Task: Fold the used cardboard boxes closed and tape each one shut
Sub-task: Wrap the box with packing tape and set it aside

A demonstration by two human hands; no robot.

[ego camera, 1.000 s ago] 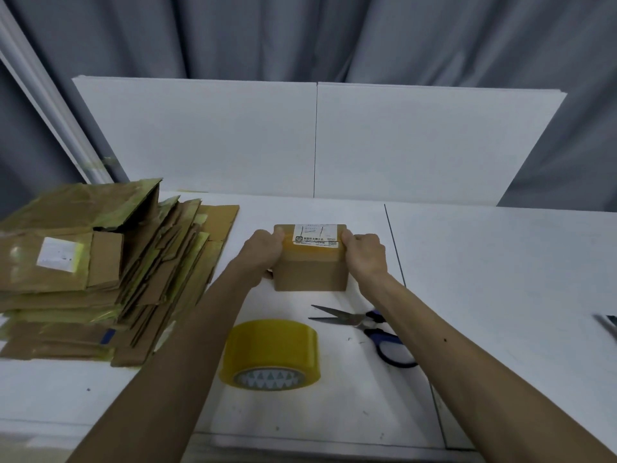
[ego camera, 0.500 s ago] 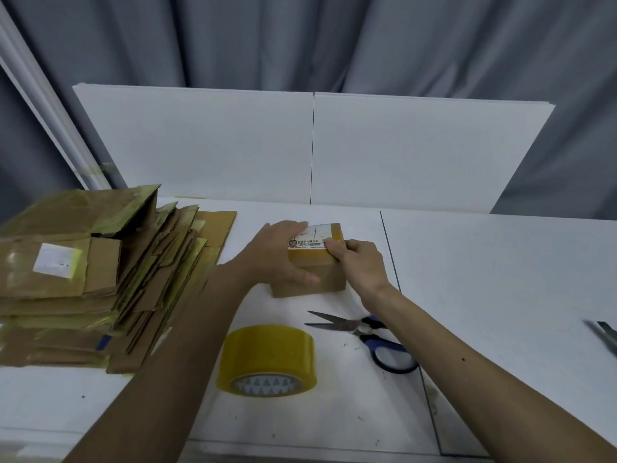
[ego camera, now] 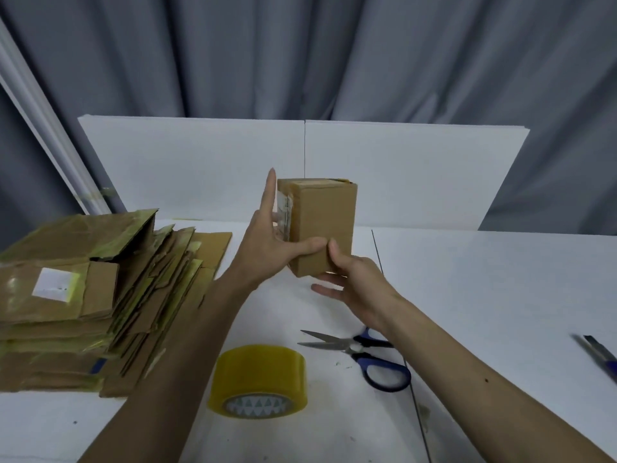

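Head view, near to far: tape roll [ego camera: 257, 382] was seen lying flat on the white table [ego camera: 500, 295] at the near edge, untouched, with blue-handled scissors [ego camera: 355, 349] just beside it to the right, blades parted. A second dark tool [ego camera: 597, 354] was cut off at the right edge, too blurred to be identified. Stack of flattened boxes [ego camera: 83, 295] was piled at the left, apart from both hands, with old yellow tape and a white label visible on it. Further out, one small box [ego camera: 324, 225] was held upright and clear of the table, above its middle. Left hand [ego camera: 270, 242] was clamped on it: fingers laid straight up the left face, thumb pressed across the front. Right hand [ego camera: 354, 279] was gripping the lower end, thumb on the front face, fingers tucked under the base. Top flaps were seen folded down with a tape strip along the top edge; the bottom end was hidden, so its seal could not be judged. Behind, white boards [ego camera: 200, 168] were stood on edge against a grey curtain [ego camera: 300, 55]. Progress was judged early: one box folded and at least partly taped, likely being checked. No finished boxes were seen set aside, and the whole stack was left to be done.
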